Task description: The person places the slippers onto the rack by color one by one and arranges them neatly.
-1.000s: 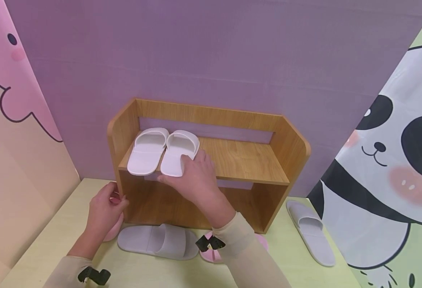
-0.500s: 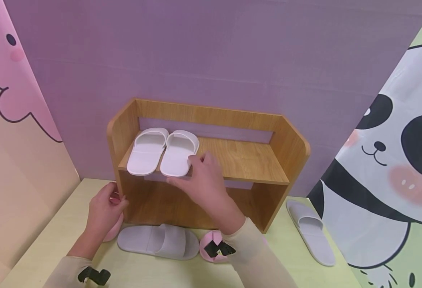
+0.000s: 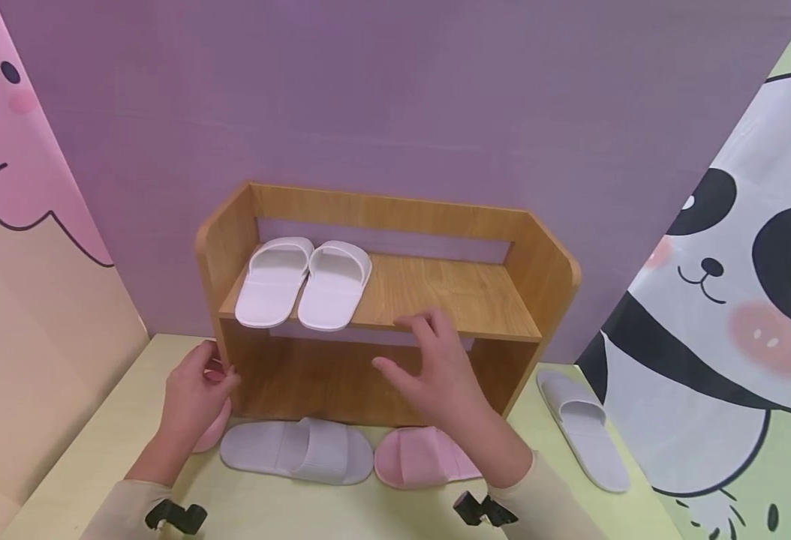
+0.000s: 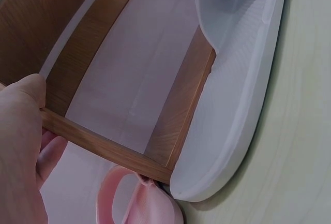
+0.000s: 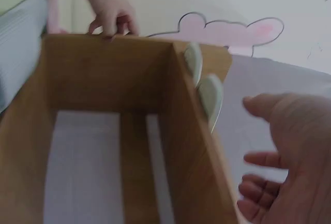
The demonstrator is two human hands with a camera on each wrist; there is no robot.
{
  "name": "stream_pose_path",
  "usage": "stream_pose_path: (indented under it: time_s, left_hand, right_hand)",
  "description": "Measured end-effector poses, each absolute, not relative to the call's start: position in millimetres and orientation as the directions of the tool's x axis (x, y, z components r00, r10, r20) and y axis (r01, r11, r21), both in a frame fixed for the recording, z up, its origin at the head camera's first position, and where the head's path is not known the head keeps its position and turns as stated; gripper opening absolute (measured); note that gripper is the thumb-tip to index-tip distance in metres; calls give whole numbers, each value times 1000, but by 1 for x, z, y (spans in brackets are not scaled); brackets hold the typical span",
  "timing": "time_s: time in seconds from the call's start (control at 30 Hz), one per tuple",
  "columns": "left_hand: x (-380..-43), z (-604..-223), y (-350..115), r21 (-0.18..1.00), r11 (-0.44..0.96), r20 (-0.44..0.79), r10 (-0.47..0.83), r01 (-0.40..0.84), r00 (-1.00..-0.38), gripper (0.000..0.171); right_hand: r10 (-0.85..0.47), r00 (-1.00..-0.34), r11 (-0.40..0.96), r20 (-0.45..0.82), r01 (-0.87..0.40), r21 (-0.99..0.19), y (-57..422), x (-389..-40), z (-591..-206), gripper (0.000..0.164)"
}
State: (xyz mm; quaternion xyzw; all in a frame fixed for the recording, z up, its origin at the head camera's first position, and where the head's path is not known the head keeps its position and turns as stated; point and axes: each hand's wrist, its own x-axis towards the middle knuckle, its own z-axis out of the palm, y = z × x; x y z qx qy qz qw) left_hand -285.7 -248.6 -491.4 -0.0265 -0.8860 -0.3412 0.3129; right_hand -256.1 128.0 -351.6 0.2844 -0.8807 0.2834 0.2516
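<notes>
A two-tier wooden shoe rack point(image 3: 449, 289) stands against the wall. Two white slippers, a left one point(image 3: 269, 292) and a right one point(image 3: 331, 292), lie side by side at the left of its upper shelf, toes inward. My left hand point(image 3: 196, 394) pinches the front edge of the rack's left side panel, thumb inside and fingers outside, as the left wrist view shows. My right hand point(image 3: 439, 371) is in front of the upper shelf's edge, right of the white slippers. Its thumb and fingers are spread apart and hold nothing.
On the pale tabletop point(image 3: 287, 510) before the rack lie a grey slipper point(image 3: 321, 450) and a pink slipper point(image 3: 419, 457), the latter partly behind my right forearm. Another pink slipper point(image 3: 215, 429) is beside my left hand. A second grey slipper point(image 3: 584, 431) lies at the right.
My right hand has let go of the right white slipper and moved right and slightly down, its fingers spreading. The white slippers stay on the shelf. My left hand has not moved.
</notes>
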Motion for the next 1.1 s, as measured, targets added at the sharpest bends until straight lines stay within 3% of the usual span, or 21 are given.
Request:
stream_pose_path:
  time_s: [0.27, 0.47, 0.9, 1.1]
  left_hand:
    - [-287, -493, -250, 580, 773, 576, -165, 258, -801, 30]
    - [-287, -492, -250, 592, 768, 559, -175, 243, -811, 29]
    - [-286, -491, -248, 602, 761, 553, -178, 243, -814, 27]
    - [-286, -491, -248, 601, 763, 551, -180, 238, -815, 29]
  right_hand:
    - [-432, -656, 622, 618, -714, -323, 189, -253, -393, 37]
    - [-441, -673, 640, 594, -700, -317, 228, -252, -429, 34]
    - [-281, -681, 779, 676, -573, -253, 322, -249, -486, 31]
    - [-126, -746, 798, 653, -468, -380, 347, -249, -507, 30]
